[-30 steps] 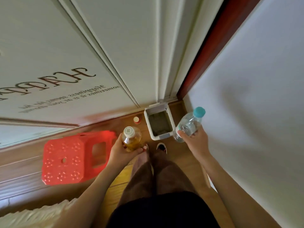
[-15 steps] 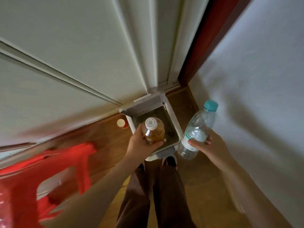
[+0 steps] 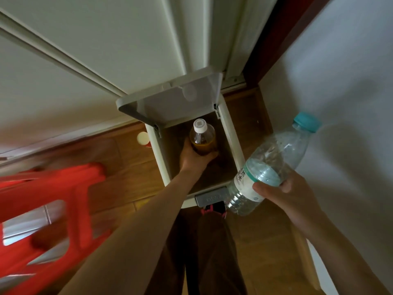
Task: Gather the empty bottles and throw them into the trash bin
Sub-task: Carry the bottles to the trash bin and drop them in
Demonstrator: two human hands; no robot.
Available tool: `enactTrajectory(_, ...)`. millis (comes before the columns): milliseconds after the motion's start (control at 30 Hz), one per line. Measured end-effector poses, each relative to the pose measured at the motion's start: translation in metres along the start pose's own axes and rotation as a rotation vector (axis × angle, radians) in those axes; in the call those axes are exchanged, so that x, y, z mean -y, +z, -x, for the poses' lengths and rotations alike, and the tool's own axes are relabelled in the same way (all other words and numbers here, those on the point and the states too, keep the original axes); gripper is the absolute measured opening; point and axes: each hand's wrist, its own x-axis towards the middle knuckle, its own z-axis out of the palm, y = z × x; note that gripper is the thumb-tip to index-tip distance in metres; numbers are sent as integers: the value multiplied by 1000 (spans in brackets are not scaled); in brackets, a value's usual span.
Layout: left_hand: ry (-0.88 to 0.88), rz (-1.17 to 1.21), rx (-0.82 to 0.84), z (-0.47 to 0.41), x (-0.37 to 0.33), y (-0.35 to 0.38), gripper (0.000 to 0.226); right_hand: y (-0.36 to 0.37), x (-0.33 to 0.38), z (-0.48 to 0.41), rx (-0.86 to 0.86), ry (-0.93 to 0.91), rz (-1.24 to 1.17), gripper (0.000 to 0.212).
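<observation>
A white pedal trash bin (image 3: 232,143) stands on the wooden floor against the door, its lid (image 3: 170,103) raised. My left hand (image 3: 194,159) reaches down inside the bin's opening, shut on a small bottle with a white cap and amber liquid at its bottom (image 3: 202,139). My right hand (image 3: 289,192) is to the right of the bin and above its front corner, gripping a clear water bottle with a teal cap (image 3: 274,165), tilted with the cap up and to the right.
A red plastic stool (image 3: 46,207) stands at the left, blurred. A small red container with a white lid (image 3: 143,139) sits on the floor left of the bin. A white wall rises at the right. My foot (image 3: 213,208) rests on the bin's pedal.
The view has closed in on the bin. My left hand has lowered the amber bottle from above the rim into the bin. The right hand with the water bottle stays beside it.
</observation>
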Motion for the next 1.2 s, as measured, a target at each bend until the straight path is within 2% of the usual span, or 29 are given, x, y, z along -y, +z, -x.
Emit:
enactTrajectory(133, 47, -22, 7, -11, 7, 4, 86, -2, -3, 4, 7, 11, 4, 57)
enactTrajectory(300, 146, -65, 2, -25, 10, 10, 75, -4, 0, 2, 7, -5, -6, 48)
enactTrajectory(433, 140, -64, 41, -32, 7, 13, 78, 1, 6, 0, -28, -17, 43, 94)
enactTrajectory(467, 132, -76, 53, -32, 5, 12, 80, 1, 7, 0, -34, -29, 52, 92)
enactTrajectory(533, 124, -112, 67, -23, 0, 6, 80, 4, 12, 1, -27, -47, 37, 71)
enactTrajectory(667, 222, -144, 43, 11, -15, -22, 56, 15, 28, 13, -47, -64, 1, 63)
enactTrajectory(767, 349, -205, 10, 43, -23, -53, 42, 28, 40, 18, -59, -47, -1, 50)
enactTrajectory(933, 574, -325, -221, 71, -19, -104, 32, 51, 49, 18, -111, -85, 50, 62)
enactTrajectory(1033, 512, -364, -303, 66, -7, -117, 45, 68, 44, 6, -152, -109, 77, 73)
enactTrajectory(1133, 364, -274, -176, 56, 4, -119, 59, 85, 34, -17, -173, -157, 180, 75)
enactTrajectory(1200, 332, -207, -95, 51, 10, -117, 64, 95, 24, -35, -162, -145, 188, 76)
